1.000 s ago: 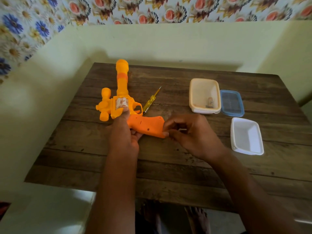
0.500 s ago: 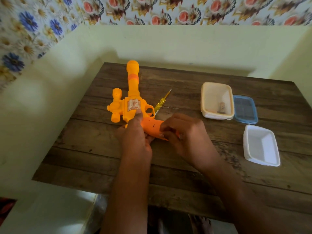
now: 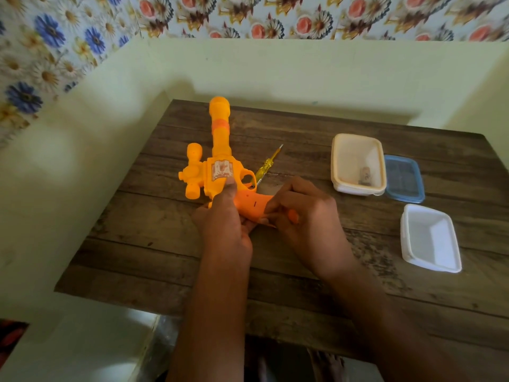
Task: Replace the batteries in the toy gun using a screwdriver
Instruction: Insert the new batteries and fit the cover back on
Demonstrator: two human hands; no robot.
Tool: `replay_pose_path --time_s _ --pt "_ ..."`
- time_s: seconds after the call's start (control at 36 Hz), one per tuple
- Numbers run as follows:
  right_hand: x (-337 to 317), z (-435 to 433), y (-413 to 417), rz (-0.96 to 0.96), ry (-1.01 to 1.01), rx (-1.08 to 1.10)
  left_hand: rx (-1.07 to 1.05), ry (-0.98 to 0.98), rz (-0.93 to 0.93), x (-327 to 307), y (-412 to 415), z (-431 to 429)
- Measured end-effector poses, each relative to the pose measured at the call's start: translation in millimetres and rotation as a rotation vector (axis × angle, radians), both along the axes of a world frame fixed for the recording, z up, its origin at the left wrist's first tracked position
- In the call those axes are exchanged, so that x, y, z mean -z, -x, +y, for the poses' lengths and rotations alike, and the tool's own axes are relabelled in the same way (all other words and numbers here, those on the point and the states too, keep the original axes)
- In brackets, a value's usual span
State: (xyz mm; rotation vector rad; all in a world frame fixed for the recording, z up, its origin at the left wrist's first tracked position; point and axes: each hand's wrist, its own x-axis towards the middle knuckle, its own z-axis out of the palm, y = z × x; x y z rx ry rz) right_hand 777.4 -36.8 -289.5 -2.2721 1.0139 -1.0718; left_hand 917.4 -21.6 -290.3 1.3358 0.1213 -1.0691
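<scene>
An orange and yellow toy gun [image 3: 219, 161] lies on the wooden table [image 3: 303, 257] with its barrel pointing away from me. My left hand [image 3: 224, 219] grips the gun where body meets grip, thumb pressed on the sticker. My right hand [image 3: 305, 213] has its fingers curled round the butt end of the orange grip [image 3: 252, 205], hiding most of it. A yellow-handled screwdriver [image 3: 265, 168] lies on the table just right of the trigger guard, untouched.
A cream container [image 3: 358, 164] holding a small item stands at the right rear, with a blue lid [image 3: 403, 179] beside it. A white empty tub [image 3: 429, 238] sits nearer the right edge. Pale walls border the table at the left and back.
My right hand has closed further over the end of the gun's grip, covering more of it. My left hand keeps its hold. The camera has shifted a little.
</scene>
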Motion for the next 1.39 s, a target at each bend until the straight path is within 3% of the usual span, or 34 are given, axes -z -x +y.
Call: replay_pose_path --time_s 0.22,0.39,0.5,0.94,1.39 --pt "-3.0 0.9 -0.8 -0.035 -0.134 0.039 0.028 0.005 0.027 -2.3 0.8 1.5" --pt "-8.5 2.0 -5.3 -0.067 -0.433 0.181 0.036 0.01 0.029 -3.9 2.2 1.0" --pt "-11.1 2.3 -6.2 -0.107 -0.521 0.195 0.026 0.001 0.027 -4.8 1.8 0.7" --pt "-10.9 3.3 -10.1 -0.237 -0.577 0.217 0.018 -0.006 0.033 -8.8 2.4 2.6" --pt "-14.0 -0.8 -2.2 -0.124 -0.589 0.113 0.026 -0.039 -0.004 -8.3 2.1 1.4"
